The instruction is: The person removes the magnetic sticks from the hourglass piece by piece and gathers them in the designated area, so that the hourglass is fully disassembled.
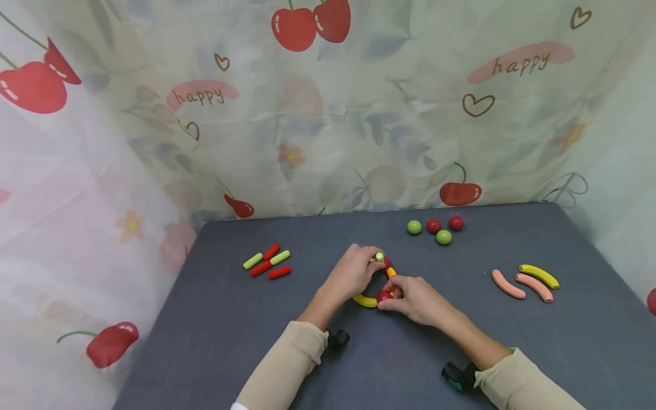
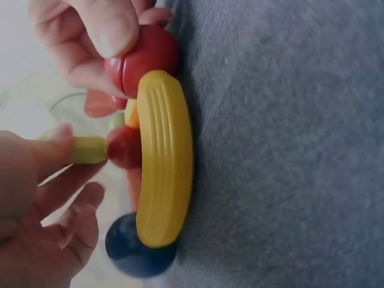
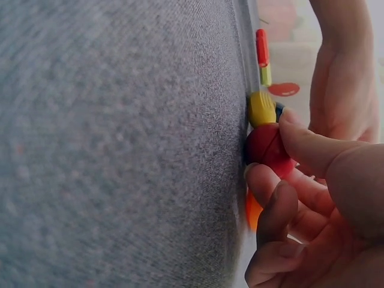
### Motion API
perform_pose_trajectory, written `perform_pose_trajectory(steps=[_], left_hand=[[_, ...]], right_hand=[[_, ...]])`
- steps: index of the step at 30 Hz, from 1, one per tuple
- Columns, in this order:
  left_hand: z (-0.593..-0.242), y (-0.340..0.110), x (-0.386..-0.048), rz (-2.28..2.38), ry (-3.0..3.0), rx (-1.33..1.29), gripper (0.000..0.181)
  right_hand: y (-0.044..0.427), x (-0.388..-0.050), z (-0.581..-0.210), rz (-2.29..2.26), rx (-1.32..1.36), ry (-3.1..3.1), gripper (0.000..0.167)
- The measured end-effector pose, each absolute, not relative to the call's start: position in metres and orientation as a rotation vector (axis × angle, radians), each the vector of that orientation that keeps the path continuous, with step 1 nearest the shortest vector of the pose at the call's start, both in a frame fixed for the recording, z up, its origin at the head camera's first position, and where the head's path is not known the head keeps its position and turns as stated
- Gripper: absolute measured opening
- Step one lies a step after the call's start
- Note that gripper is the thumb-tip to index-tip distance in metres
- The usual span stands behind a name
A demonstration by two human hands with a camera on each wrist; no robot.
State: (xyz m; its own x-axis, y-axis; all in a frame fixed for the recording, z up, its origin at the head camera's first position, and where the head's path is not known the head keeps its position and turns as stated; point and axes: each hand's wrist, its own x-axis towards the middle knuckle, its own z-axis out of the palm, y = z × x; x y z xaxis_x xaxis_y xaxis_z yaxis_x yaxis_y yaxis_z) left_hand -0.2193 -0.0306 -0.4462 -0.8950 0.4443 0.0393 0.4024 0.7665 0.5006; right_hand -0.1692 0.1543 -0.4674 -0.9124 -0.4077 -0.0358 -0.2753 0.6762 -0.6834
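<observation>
My left hand [image 1: 353,270] pinches a pale green stick [image 2: 88,150], whose end meets a dark red ball [image 2: 124,147] at the far side of a small joined shape. With thumb and fingertips my right hand [image 1: 422,302] grips a red ball [image 3: 269,150] at the near corner. A curved yellow piece [image 2: 165,159] runs from that ball to a dark blue ball [image 2: 139,247]. Between the two red balls lies an orange piece [image 1: 391,272]. The left hand hides part of the shape in the head view.
Red and light green sticks [image 1: 279,272] lie at the left. Green and red balls [image 1: 443,237] are at the back right. Two pink curved pieces [image 1: 508,284] and a yellow one [image 1: 539,276] lie at the right. A patterned curtain [image 1: 328,114] hangs behind the table [image 1: 215,353].
</observation>
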Motion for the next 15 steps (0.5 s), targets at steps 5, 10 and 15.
perform_pose_trajectory(steps=[5,10,15], left_hand=[[-0.444,-0.037,-0.220,0.818,2.868,0.629,0.031],[-0.441,-0.065,-0.226,0.806,2.992,0.525,0.035],[-0.444,-0.110,-0.238,0.734,3.118,0.229,0.034]], right_hand=[[0.156,-0.169,-0.468,-1.047,-0.540,2.705,0.026],[0.155,-0.169,-0.469,-1.033,-0.537,2.710,0.025],[0.152,-0.169,-0.468,-1.015,-0.509,2.713,0.024]])
